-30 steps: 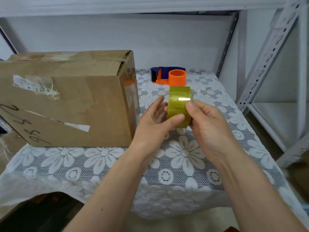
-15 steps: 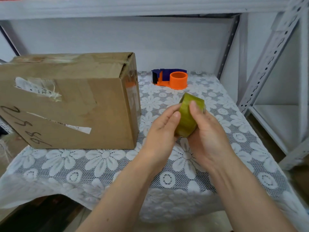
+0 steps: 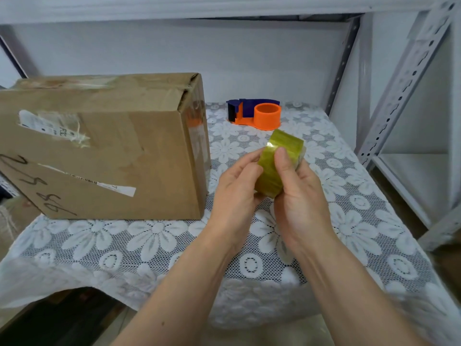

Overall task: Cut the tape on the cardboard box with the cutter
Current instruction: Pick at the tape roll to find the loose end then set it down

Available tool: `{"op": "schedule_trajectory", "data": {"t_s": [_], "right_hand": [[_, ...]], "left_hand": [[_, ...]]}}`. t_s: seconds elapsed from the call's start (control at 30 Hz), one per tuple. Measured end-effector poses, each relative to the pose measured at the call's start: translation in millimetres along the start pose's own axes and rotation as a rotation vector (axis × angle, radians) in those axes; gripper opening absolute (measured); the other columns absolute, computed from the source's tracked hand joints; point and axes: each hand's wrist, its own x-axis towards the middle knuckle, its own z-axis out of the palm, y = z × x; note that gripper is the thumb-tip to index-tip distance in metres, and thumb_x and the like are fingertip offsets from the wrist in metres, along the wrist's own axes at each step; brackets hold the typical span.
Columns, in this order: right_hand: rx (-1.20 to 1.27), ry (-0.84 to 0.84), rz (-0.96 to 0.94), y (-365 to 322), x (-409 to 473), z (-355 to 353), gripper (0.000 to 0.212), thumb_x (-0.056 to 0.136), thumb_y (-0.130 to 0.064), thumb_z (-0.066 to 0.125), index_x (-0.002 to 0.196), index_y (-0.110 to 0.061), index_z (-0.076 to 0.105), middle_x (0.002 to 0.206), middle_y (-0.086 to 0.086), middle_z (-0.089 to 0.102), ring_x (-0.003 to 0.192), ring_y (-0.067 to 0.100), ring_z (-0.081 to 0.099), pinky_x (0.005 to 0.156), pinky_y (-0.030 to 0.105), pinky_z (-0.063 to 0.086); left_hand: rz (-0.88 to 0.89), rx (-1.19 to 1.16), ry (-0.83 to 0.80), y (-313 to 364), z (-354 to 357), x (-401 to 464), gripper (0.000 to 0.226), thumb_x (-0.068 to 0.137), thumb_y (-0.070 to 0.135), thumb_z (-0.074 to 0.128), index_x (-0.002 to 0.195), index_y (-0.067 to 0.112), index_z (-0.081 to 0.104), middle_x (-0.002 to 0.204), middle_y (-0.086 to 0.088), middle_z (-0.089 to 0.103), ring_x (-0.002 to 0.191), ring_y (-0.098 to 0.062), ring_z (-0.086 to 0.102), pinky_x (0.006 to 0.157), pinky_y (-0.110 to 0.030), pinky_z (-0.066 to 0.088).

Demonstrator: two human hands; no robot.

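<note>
Both hands, left hand (image 3: 237,186) and right hand (image 3: 299,193), grip a yellowish tape roll (image 3: 275,166) beside the cardboard box (image 3: 104,151).

You hold a glossy, translucent tape roll (image 3: 279,166). Beside you stands a matt brown cardboard box (image 3: 104,151) with torn paper labels. White openwork lace tablecloth (image 3: 154,243) lies beneath, smooth plastic dispenser (image 3: 257,114) behind.

a: what is on the surface?
b: a white floral lace tablecloth (image 3: 154,236) covers it. a worn brown cardboard box (image 3: 104,156) stands at left; an orange and blue plastic tape dispenser (image 3: 257,114) sits behind.
</note>
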Motion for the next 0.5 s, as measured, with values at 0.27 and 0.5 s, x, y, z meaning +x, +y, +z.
{"op": "schedule_trajectory", "data": {"t_s": [0.27,0.5], "right_hand": [[-0.018,0.006,-0.031,1.2,0.2,1.4,0.024,0.081,-0.036,0.056,0.095,-0.020,0.069,0.086,-0.003,0.074,0.085,0.010,0.068,0.079,0.028,0.051],[-0.034,0.030,-0.030,3.3,-0.4,1.3,0.020,0.087,-0.033,0.056,0.094,-0.021,0.069,0.091,-0.001,0.073,0.089,0.011,0.068,0.082,0.028,0.051]], "left_hand": [[-0.028,-0.036,0.003,-1.5,-1.8,1.0,0.040,0.085,0.012,0.045,0.119,0.007,0.065,0.118,-0.013,0.067,0.107,-0.017,0.062,0.099,-0.040,0.049],[-0.029,-0.057,-0.019,-5.0,-4.1,2.8,0.040,0.093,0.000,0.035,0.122,0.005,0.063,0.120,-0.016,0.067,0.112,-0.022,0.061,0.101,-0.041,0.048]]}}
